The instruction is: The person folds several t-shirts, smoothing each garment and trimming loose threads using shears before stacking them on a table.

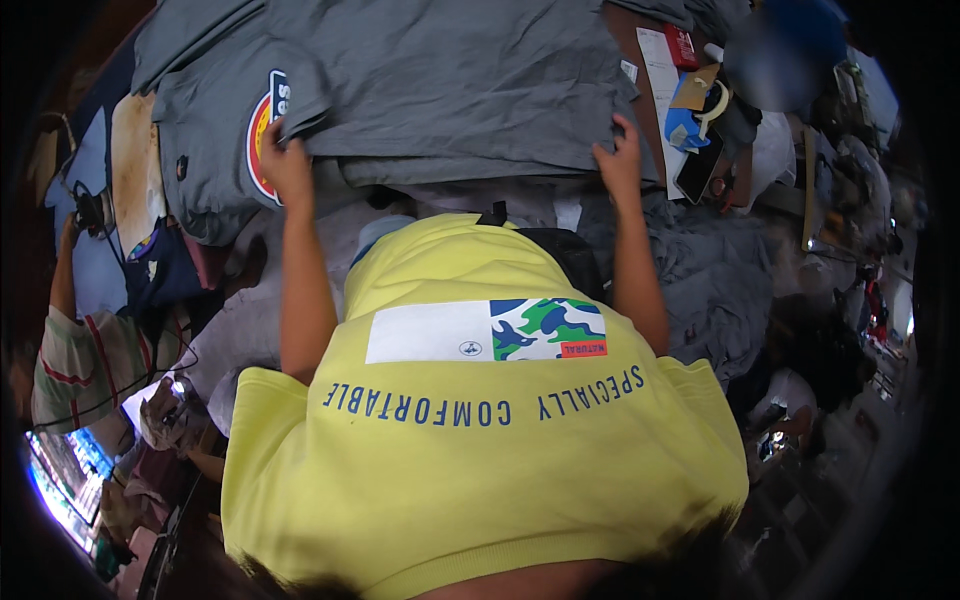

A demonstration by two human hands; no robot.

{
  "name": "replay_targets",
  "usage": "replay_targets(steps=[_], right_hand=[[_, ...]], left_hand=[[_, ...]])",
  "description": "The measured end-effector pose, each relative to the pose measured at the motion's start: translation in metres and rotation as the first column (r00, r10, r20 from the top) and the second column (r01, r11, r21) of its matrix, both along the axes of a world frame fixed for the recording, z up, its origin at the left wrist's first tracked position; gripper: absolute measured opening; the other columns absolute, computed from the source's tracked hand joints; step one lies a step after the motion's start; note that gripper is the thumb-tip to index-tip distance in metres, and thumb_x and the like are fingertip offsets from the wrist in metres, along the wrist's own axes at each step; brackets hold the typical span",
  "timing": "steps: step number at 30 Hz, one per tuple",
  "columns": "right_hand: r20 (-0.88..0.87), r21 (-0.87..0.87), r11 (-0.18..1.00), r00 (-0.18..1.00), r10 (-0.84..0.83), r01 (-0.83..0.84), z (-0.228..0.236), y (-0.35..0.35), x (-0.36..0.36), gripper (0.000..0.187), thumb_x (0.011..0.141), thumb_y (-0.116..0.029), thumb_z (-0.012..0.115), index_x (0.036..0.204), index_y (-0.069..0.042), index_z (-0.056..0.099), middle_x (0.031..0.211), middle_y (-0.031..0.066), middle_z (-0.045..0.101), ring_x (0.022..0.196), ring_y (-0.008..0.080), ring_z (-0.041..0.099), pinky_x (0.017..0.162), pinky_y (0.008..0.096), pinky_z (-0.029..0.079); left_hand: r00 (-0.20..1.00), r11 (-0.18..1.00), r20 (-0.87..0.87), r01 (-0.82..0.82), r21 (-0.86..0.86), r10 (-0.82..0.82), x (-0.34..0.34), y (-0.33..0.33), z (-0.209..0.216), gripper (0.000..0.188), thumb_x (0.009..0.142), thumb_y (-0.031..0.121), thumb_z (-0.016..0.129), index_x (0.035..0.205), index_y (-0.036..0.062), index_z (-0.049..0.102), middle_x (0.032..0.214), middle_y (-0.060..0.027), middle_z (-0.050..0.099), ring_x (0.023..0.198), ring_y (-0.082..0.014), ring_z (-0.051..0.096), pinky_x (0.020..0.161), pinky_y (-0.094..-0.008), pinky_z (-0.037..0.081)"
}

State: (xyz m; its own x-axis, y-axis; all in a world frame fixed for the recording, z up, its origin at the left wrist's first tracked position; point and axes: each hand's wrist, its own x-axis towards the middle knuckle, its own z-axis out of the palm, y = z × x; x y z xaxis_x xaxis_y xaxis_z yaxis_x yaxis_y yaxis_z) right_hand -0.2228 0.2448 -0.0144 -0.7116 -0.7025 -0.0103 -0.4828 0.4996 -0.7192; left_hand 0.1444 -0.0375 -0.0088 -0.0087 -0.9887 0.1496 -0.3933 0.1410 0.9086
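A dark grey garment [450, 90] with a round red, yellow and white print [262, 145] lies spread and folded over the table in front of me. My left hand [288, 172] grips its near edge, right beside the print, with a folded flap of the cloth at the fingers. At the right end of the same edge, my right hand [621, 165] has thumb and forefinger on the cloth, pinching it. Between the hands the near edge runs nearly straight, with wrinkles across the cloth above it.
Right of the garment lie a tape roll [713, 105], a dark phone [699, 170], paper sheets [657, 75] and a red box [681, 47]. More grey cloth [710, 270] is heaped below my right forearm. At left, another person's striped sleeve [95, 365] reaches toward a dark corded tool [90, 208].
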Motion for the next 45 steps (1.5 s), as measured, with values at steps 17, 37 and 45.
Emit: replay_targets(steps=[17,37,45], right_hand=[[-0.472,0.221,0.817,0.675,0.567,-0.532,0.032,-0.02,0.089,0.041,0.081,-0.02,0.055,0.122,-0.015,0.048,0.13,0.0005,0.044,0.122,0.0188,0.038,0.099,0.0383,0.027],[-0.398,-0.038,0.995,0.915,0.068,-0.09,-0.007,0.048,0.044,0.055,0.067,0.007,0.039,0.12,-0.005,0.04,0.127,0.0071,0.046,0.122,0.0234,0.038,0.103,0.0405,0.02],[-0.13,-0.383,0.924,0.991,-0.041,-0.012,-0.01,0.042,0.043,0.048,0.065,0.012,0.038,0.111,-0.001,0.031,0.116,0.0174,0.054,0.117,0.0277,0.043,0.103,0.0355,0.021]], left_hand=[[0.325,0.469,0.713,0.883,0.007,-0.622,-0.069,0.096,0.033,0.062,0.08,0.029,0.057,0.134,0.0149,0.031,0.139,-0.0061,0.028,0.13,-0.0267,0.022,0.104,-0.0448,0.02],[0.254,0.733,0.937,0.68,0.003,-0.24,0.0,0.077,0.024,0.071,0.08,0.048,0.048,0.136,0.0097,0.025,0.142,-0.0043,0.023,0.132,-0.0241,0.018,0.104,-0.045,0.015],[0.685,0.768,0.578,0.623,-0.148,-0.444,0.049,0.043,0.0,0.066,0.084,0.043,0.047,0.135,0.0068,0.026,0.141,-0.0081,0.026,0.131,-0.0251,0.021,0.104,-0.043,0.017]])
